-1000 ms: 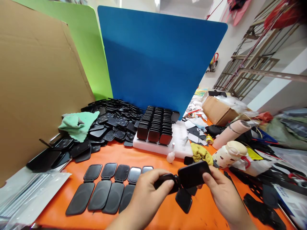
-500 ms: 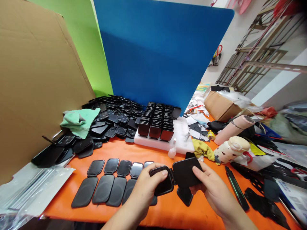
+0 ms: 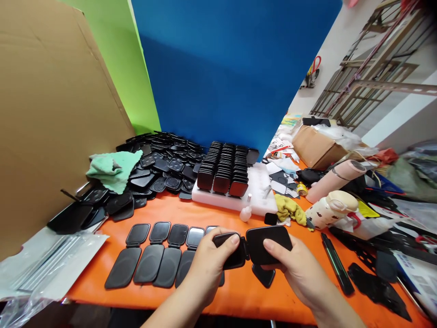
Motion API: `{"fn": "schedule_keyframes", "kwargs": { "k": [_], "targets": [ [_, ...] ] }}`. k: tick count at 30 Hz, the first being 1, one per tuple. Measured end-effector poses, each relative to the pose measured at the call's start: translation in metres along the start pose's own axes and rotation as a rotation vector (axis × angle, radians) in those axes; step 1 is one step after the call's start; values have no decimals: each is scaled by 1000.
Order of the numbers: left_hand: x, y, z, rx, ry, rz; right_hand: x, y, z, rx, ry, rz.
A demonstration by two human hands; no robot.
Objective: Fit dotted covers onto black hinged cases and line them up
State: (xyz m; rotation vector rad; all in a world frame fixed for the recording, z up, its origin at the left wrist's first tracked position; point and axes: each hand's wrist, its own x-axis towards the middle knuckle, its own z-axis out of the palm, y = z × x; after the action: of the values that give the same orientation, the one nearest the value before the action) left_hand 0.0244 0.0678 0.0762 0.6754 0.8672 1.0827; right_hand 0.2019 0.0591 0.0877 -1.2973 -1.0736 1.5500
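right at the near edge of the orange table point(image 3: 191, 214), a black hinged case point(image 3: 254, 246) is held open between both hands, just above the tabletop. the left hand point(image 3: 208, 266) grasps the smaller left half, fingers curled over its top edge, thumb underneath. the right hand point(image 3: 297, 269) grips the wider right half, thumb laid across its face, other fingers hidden behind it. a loose black pad point(image 3: 263, 275) lies on the table just below the case, between the hands.

just left of the left hand sits a row of opened cases point(image 3: 157, 255), laid flat side by side and touching. beyond them, a white foam block point(image 3: 256, 191) carries three tight rows of upright black pieces point(image 3: 225, 171). a small white bottle point(image 3: 245, 212) stands just in front of the block. left of it spreads a heap of black parts point(image 3: 160, 168), a green cloth point(image 3: 114, 168) resting on it. a yellow cloth point(image 3: 288, 209) and a cream bottle point(image 3: 327, 209) lie to the right, a black pen point(image 3: 336, 264) nearer. cardboard point(image 3: 51, 114), a green board point(image 3: 136, 77) and a blue board point(image 3: 228, 68) stand behind.
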Motion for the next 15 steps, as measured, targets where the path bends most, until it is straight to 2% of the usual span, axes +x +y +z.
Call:
{"fn": "schedule_keyframes", "kwargs": {
  "k": [8, 12, 15],
  "targets": [
    [-2, -1, 3, 87, 145, 24, -7, -1, 6, -230, 159, -65],
    [-1, -1, 3, 135, 175, 44, -13, -6, 14, -423, 243, -159],
    [0, -1, 3, 207, 183, 62, -18, -3, 20, -557, 234, -258]
  ]
}}
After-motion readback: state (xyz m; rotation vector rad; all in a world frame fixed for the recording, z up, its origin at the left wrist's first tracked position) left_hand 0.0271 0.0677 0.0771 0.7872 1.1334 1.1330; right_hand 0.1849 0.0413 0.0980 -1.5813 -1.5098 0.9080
